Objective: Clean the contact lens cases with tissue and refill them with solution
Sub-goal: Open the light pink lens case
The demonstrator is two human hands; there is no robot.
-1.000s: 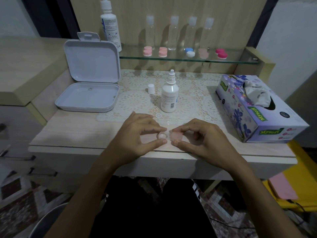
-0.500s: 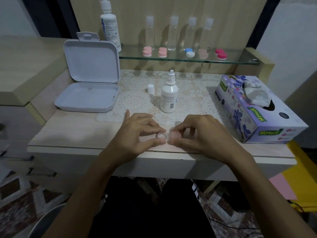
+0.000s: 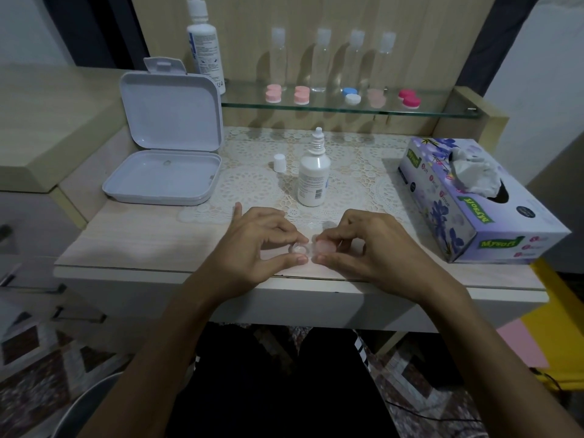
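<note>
My left hand point(image 3: 256, 245) pinches the open, clear well of the contact lens case point(image 3: 311, 249) between thumb and forefinger; my right hand point(image 3: 369, 248) pinches the pinkish cap on its other well. The case sits between both hands, just in front of the solution bottle point(image 3: 313, 175), near the table's point(image 3: 142, 248) front edge. The bottle's cap point(image 3: 279, 162) stands just left of it; the tissue box point(image 3: 474, 200) lies well to its right.

Dim light. Pale wood worktop point(image 3: 132, 245) with lace mat point(image 3: 252, 181), wood back panel point(image 3: 252, 20), glass shelf point(image 3: 442, 110), patterned tile floor point(image 3: 34, 368), white wall point(image 3: 543, 58) at right.
</note>
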